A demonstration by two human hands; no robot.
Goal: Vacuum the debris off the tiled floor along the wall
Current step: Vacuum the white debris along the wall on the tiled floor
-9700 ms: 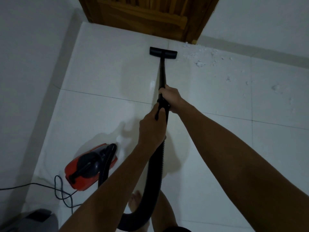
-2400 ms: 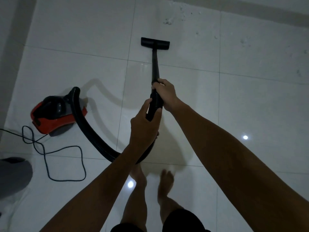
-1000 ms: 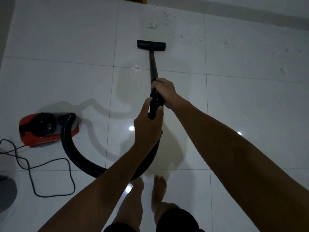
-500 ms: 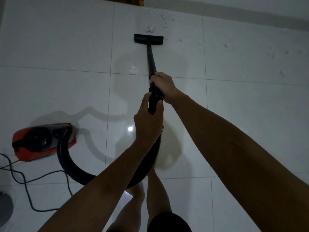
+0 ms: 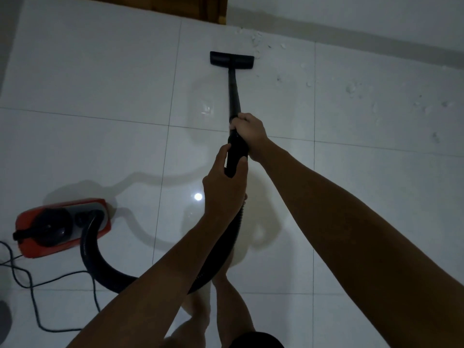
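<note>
I hold a black vacuum wand (image 5: 233, 94) with both hands. My right hand (image 5: 248, 131) grips it higher up, and my left hand (image 5: 223, 187) grips the ribbed handle just below. The flat black nozzle (image 5: 231, 60) lies on the white tiled floor (image 5: 100, 84), a short way from the wall (image 5: 351, 18). White debris (image 5: 261, 42) is scattered just right of the nozzle near the wall, and more bits (image 5: 351, 87) spread along the floor to the right.
The red canister vacuum (image 5: 60, 227) sits at the lower left, its black hose (image 5: 100, 270) curving under my arms. Its power cord (image 5: 32, 297) loops on the floor at the left edge. A wooden door frame (image 5: 213, 8) stands at the top. My bare legs (image 5: 226, 302) are below.
The nozzle has moved forward toward the wall and the debris by the door frame since a second ago. Both hands keep their grip on the wand.
</note>
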